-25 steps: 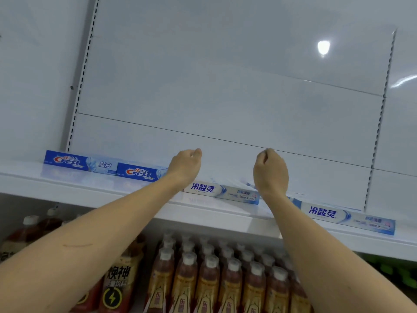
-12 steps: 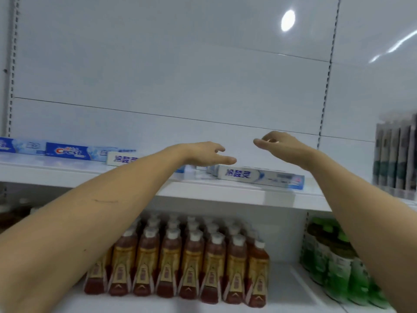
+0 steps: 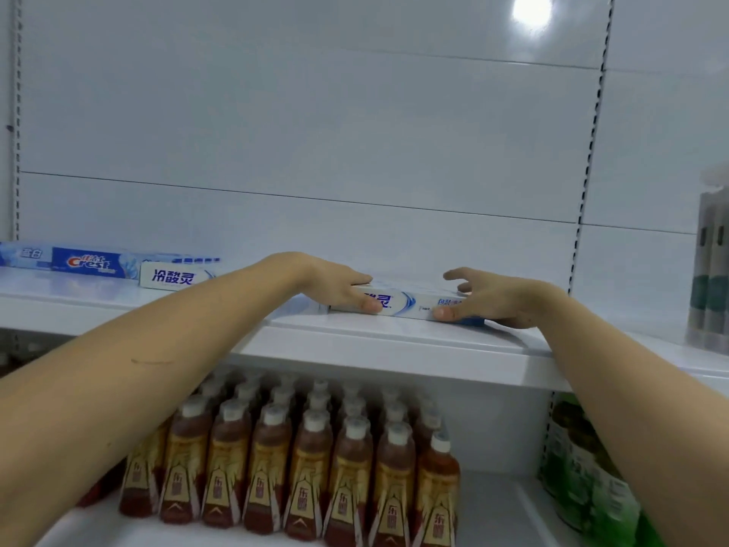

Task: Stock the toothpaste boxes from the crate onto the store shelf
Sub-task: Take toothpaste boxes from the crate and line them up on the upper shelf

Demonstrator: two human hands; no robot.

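Head view of a white store shelf (image 3: pixel 394 345) with both forearms reaching in from the near edge. A white toothpaste box (image 3: pixel 410 304) with blue lettering lies flat and lengthwise on the shelf, near its front lip and a little right of centre. The left hand (image 3: pixel 335 284) grips the left part of the box: its fingers (image 3: pixel 361 279) lie over the top and the thumb presses the near face. The right hand (image 3: pixel 497 300) holds the right end, thumb on the near face close to the blue tip of the box, while its fingers are curved and spread above and behind the box; whether they touch the far side cannot be told. Far left on the same shelf lies a blue Crest box (image 3: pixel 90 263), with another pale blue box end to its left and a white box with blue characters (image 3: pixel 175 277) just beside it on the right, partly hidden by the left forearm. On the lower shelf (image 3: pixel 489 519) stand rows of brown tea bottles (image 3: pixel 315 467) with white caps. Right of these stand green bottles (image 3: pixel 584 467), behind the right forearm. At the far right edge, on the upper level, tall grey-and-teal packages (image 3: pixel 712 270) stand upright, blurred.
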